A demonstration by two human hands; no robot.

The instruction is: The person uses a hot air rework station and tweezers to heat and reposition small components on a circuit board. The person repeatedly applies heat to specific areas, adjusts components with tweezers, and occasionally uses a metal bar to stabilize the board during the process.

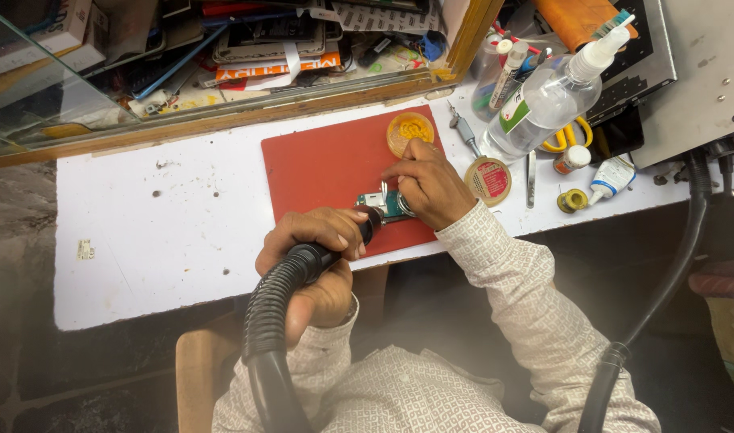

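a red mat (319, 168) lies on the white worktop (142, 240). on it a round yellow tin (409, 128) with amber paste, and a green circuit board (387, 204) with silver metal parts. the left hand (315, 236) grips a black ribbed hose (271, 321). the sleeve (511, 281) by the right hand (431, 184) is cream with a small brown geometric print. a clear spray bottle (551, 96) has a white nozzle and a green and white label. yellow scissor handles (571, 138), a pink-lidded round tin (489, 180), a small yellow spool (574, 200), a wooden frame edge (223, 120).
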